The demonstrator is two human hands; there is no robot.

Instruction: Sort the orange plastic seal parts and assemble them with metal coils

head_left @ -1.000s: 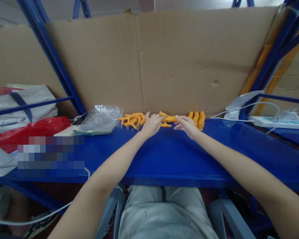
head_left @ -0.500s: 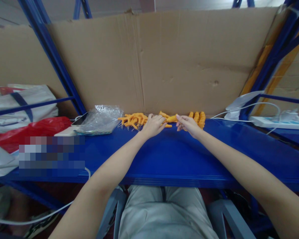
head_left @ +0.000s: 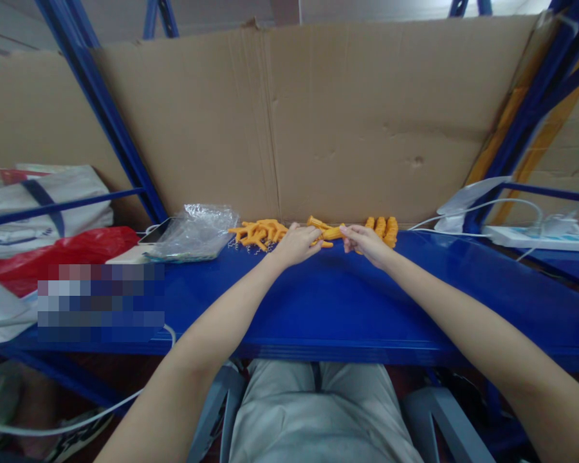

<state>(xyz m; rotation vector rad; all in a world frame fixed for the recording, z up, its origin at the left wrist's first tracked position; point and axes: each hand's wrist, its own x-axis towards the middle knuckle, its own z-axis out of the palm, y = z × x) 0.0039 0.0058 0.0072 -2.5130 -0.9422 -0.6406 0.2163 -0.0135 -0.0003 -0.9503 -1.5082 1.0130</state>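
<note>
The orange piece point(head_left: 334, 233) was between my hands, over the blue bench point(head_left: 318, 302). My right hand point(head_left: 365, 244) pinched its right end; my left hand point(head_left: 295, 245) was by its other end, whether gripping I couldn't tell.

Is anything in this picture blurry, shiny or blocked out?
Head view, centre: the orange piece between left hand and right hand looks soft, fine detail lost; head view, left of them: bright glints on the clear plastic bag; head view, far left: a pixelated patch hides what lies there.
</note>
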